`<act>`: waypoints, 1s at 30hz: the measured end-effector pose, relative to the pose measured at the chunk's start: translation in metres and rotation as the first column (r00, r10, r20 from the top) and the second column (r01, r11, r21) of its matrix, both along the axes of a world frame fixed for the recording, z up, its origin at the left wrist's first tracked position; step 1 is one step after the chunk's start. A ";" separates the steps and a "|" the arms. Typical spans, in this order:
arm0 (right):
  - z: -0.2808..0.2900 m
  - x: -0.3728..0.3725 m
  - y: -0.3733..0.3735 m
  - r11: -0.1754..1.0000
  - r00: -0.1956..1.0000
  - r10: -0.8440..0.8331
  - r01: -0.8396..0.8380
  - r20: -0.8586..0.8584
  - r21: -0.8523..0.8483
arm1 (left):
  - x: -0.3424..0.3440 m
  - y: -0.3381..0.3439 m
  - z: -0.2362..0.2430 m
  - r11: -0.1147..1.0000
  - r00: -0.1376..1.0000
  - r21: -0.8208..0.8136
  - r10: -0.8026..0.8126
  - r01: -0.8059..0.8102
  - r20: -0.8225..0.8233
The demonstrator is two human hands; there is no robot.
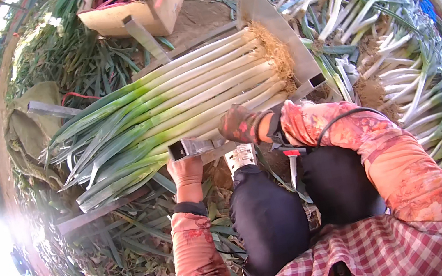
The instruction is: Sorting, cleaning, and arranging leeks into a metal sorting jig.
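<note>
A row of long leeks lies side by side in a metal frame, roots toward the right end plate and green leaves fanning out to the left. My right hand, in a dark patterned glove, is closed at the white stems on the row's near side. Whatever its fingers grip is hidden beneath them. Against the short upright post on the frame's near side is my left hand. Its fingers disappear behind the post and the leaves.
Beyond the frame stands a cardboard box with coloured ties. More leeks lie heaped along the right. Cut leaves litter the ground at the left. A red-handled tool is between my knees, and a green cloth sack lies at far left.
</note>
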State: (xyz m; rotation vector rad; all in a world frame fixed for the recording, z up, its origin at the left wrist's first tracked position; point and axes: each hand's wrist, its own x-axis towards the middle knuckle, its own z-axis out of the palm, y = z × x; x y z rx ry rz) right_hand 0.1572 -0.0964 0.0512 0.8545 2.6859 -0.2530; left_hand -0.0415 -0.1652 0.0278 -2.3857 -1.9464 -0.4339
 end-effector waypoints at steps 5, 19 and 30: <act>0.009 0.021 -0.004 0.989 0.980 -0.144 0.149 -0.136 0.025 | 0.008 -0.005 0.004 0.990 0.980 -0.105 0.106 -0.089 0.167; -0.003 0.048 -0.001 0.957 0.953 -0.289 0.284 -0.089 -0.058 | 0.005 -0.010 -0.002 0.999 0.988 -0.020 0.043 -0.041 0.149; 0.008 0.073 0.001 0.971 0.973 -0.224 0.218 -0.047 -0.102 | 0.012 0.001 0.009 0.996 0.979 0.015 -0.091 0.090 0.183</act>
